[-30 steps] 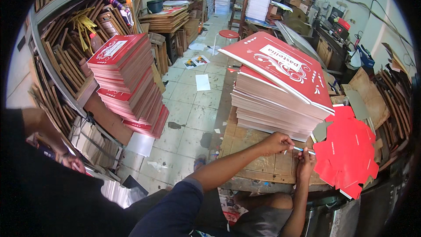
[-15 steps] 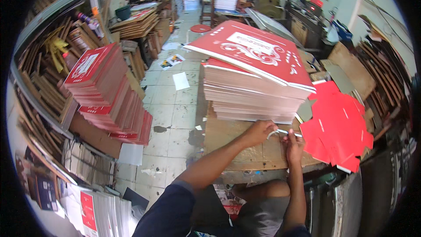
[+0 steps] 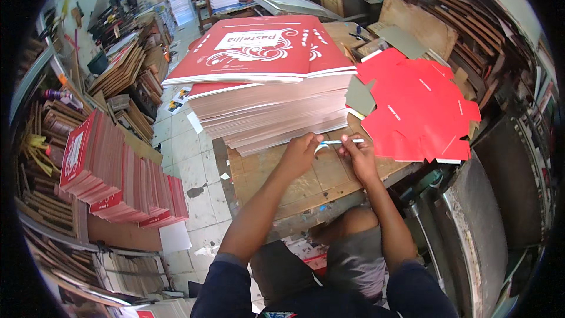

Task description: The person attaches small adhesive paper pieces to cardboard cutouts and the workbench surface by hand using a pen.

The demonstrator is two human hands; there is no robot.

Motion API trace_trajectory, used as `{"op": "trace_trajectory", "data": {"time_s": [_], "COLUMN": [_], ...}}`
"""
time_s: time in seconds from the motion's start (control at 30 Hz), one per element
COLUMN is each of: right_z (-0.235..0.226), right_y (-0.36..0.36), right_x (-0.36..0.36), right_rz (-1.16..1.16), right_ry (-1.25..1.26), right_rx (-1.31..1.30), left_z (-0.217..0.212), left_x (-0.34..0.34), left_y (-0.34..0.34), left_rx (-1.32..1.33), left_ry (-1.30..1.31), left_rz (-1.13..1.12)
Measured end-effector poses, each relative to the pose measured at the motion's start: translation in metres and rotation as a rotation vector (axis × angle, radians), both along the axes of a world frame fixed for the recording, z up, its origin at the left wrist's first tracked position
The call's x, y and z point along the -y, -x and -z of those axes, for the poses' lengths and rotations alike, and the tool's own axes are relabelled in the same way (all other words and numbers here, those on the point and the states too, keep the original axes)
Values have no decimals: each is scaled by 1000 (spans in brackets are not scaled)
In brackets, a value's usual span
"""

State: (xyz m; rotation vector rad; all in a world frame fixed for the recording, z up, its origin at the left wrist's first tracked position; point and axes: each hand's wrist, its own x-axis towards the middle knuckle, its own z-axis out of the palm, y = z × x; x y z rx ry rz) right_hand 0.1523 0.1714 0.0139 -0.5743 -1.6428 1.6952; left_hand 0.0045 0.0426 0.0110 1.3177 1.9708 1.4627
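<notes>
A thin whitish strip spans the gap between my two hands, above the near part of a worn wooden table. My left hand pinches one end, where a pale piece curls down. The fingers of my right hand close on the other end. Just beyond the hands stands a tall stack of flat boards, its pale edges facing me. Red printed covers with white swirls lie askew on top. Right of my right hand, red die-cut sheets are spread in an overlapping pile.
More red printed stacks stand low at the left, beside a tiled floor with scattered paper. Shelves of boards line the left side. Boards lean at the far right. A large grey metal machine part is close on my right.
The view has turned, so the table and stack appear farther left. Both hands still grip the strip, which now stretches nearly level between them.
</notes>
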Motion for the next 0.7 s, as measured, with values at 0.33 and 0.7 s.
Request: {"op": "trace_trajectory", "data": {"time_s": [0.33, 0.7], "right_z": [9, 13], "right_y": [1, 2], "right_x": [-12, -12], "right_rz": [2, 6], "right_ry": [47, 81], "right_rx": [-74, -89], "left_z": [3, 5], "left_x": [-6, -5], "left_y": [-3, 5], "left_rx": [443, 449], "left_ry": [-115, -92], "left_rz": [113, 147]}}
